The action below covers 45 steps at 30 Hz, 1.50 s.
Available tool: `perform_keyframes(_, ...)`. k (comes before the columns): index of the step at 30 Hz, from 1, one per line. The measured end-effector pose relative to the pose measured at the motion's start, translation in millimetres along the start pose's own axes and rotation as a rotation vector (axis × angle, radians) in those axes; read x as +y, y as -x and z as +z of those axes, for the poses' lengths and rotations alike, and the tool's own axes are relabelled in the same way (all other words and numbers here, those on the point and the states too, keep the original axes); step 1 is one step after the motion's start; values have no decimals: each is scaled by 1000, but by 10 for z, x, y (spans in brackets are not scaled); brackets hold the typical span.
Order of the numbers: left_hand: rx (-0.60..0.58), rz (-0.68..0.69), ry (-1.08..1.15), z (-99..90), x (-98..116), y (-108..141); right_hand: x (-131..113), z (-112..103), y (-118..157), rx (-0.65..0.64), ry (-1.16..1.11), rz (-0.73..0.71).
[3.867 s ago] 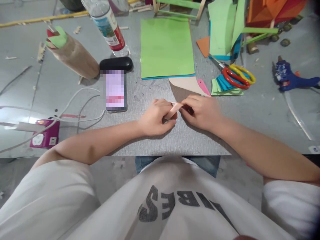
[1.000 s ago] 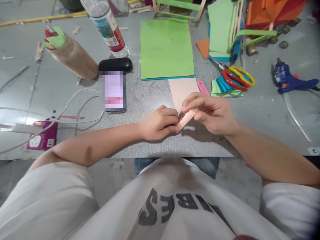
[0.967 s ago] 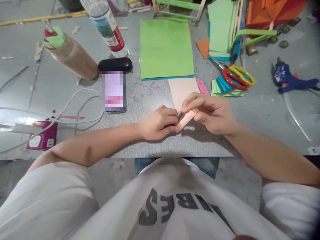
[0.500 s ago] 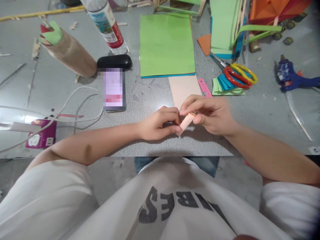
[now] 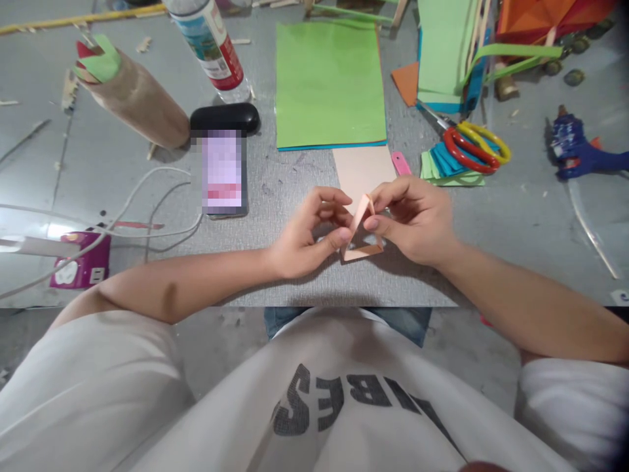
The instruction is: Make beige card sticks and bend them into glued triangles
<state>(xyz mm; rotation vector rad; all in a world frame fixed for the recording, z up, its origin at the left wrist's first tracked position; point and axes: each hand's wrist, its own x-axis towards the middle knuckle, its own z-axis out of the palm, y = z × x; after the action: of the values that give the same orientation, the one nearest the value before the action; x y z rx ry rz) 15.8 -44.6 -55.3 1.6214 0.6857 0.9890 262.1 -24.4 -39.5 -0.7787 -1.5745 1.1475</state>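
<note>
Two hands: yours, meeting over the table [image 5: 295,288].
Left hand [image 5: 307,236]: thumb and fingers pinch the paper strip [image 5: 360,226].
Right hand [image 5: 417,219]: pinches its folded peak.
Strip: bent into a triangle, just before the peach sheet [image 5: 363,167].

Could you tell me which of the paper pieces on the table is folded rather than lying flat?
The peach strip, bent into a triangle between both hands; the green sheet and peach sheet lie flat.

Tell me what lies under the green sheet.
Under the green sheet a blue sheet's edge peeks out along the near side. How far it extends, or whether more lies beneath, is covered.
</note>
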Motion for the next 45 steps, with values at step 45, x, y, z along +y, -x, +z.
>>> perform_keyframes(45, 101, 617, -351, -36, -127, -23, -85, 184, 197, -107, -57, -246)
